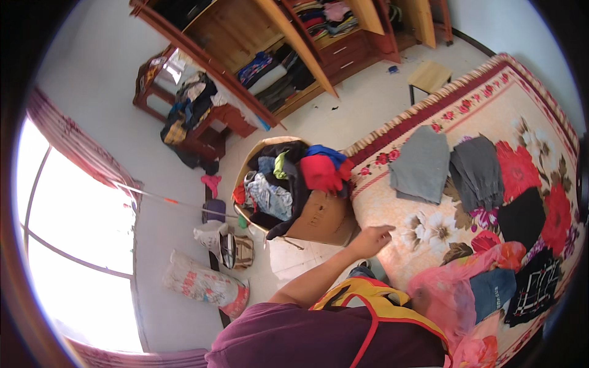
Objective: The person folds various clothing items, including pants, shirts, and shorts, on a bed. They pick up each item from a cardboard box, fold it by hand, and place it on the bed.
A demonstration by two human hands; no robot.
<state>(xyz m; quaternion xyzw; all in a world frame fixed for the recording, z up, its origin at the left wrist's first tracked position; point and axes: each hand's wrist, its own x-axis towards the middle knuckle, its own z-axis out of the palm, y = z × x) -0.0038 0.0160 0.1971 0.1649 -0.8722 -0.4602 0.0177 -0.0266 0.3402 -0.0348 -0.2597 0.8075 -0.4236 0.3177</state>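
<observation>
My left hand is over the near edge of the bed, beside the cardboard box. It holds nothing, and its fingers are loosely bent and a little apart. Part of my right hand shows blurred by a sheer pink scarf; whether its fingers grip the cloth is hidden. The scarf trails over the floral bedspread. Folded on the bed are light grey trousers, dark grey trousers, a black garment, blue denim and a black-and-white patterned garment.
The cardboard box against the bed overflows with clothes. A pole slants from the window to the box. Sacks and a bag stand by the wall. Beyond are a heaped dressing table, an open wardrobe and a stool.
</observation>
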